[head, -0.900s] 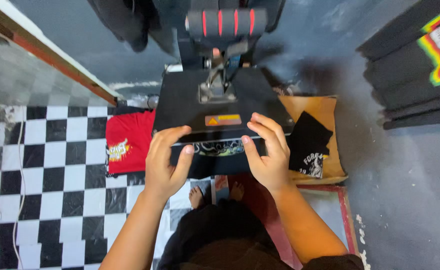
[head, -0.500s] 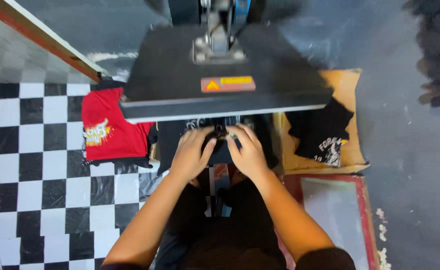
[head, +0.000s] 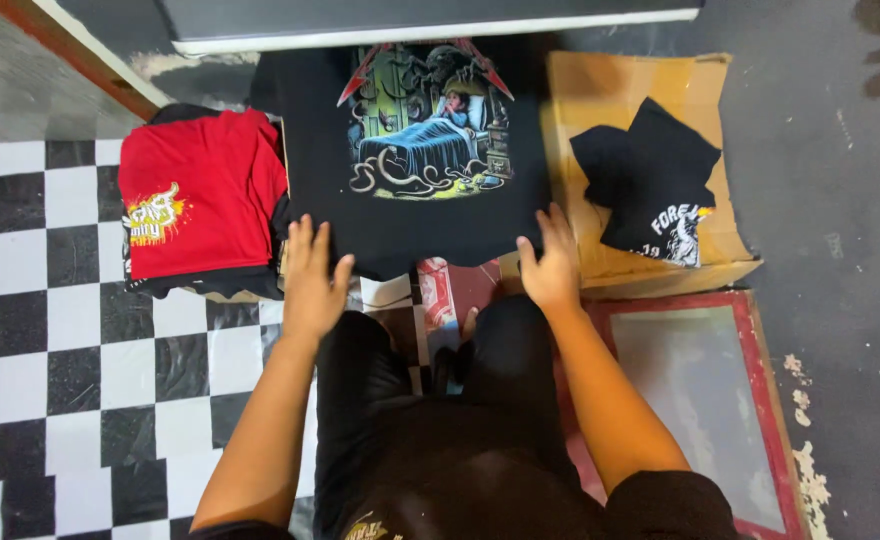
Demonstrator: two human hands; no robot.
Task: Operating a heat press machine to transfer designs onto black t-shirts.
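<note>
Hands are lying flat and released on the black shirt (head: 410, 215): left hand (head: 310, 275) and right hand (head: 550, 265) at its near hem. Uneven pulling risks creasing the print (head: 425, 135), or dragging the hem onto the red shirt (head: 200, 195).

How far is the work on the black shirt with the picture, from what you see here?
Done, it seems: the picture sits on the black shirt, and the press plate is lifted above it. In hand: the left hand and right hand lie open on the shirt's lower edge. Left: the shirt is not yet on the red shirt pile.
</note>
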